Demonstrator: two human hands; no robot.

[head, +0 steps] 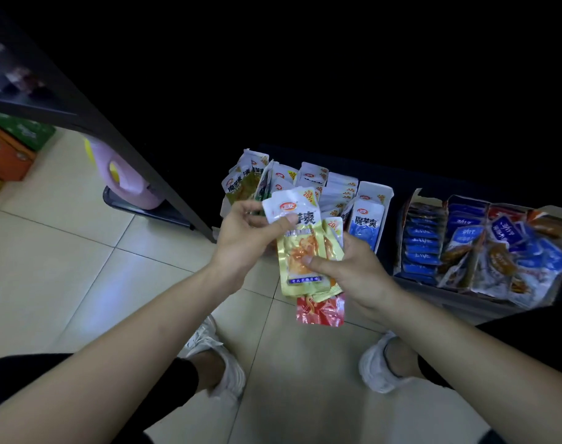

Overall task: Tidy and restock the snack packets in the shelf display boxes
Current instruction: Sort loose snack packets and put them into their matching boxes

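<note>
Looking down through the head view, a person stands on a pale tiled floor [65,251] in front of a low dark shelf [459,304] and holds a small bundle of snack packets in the air between the 2 hands, just in front of the shelf edge. The left hand [244,238] grips the top of the front yellow packet [300,261]: its thumb lies across the white upper band and its fingers curl behind. The right hand [356,270] holds the bundle lower down, thumb pressed on the packet's orange picture, fingers curled round the back. A second yellow packet [335,238] peeks out behind the first on the right, and a red packet [319,310] sticks out beneath the bundle.

On the shelf, directly behind the hands, white display boxes [383,200] hold upright rows of packets: green-printed packets [241,184] at the left, white-topped ones in the middle, a blue-fronted packet [366,225] at the right. Further right, torn display boxes [409,216] hold stacked blue packets [422,248], and loose blue-and-brown packets [497,261] lean and spill untidily over the front.

At the left, a pink jug [125,177] sits at the foot of a dark shelf post [138,145], with an orange carton [4,155] and a green carton [23,129] beyond it. 2 white shoes [218,357] show below the forearms.
</note>
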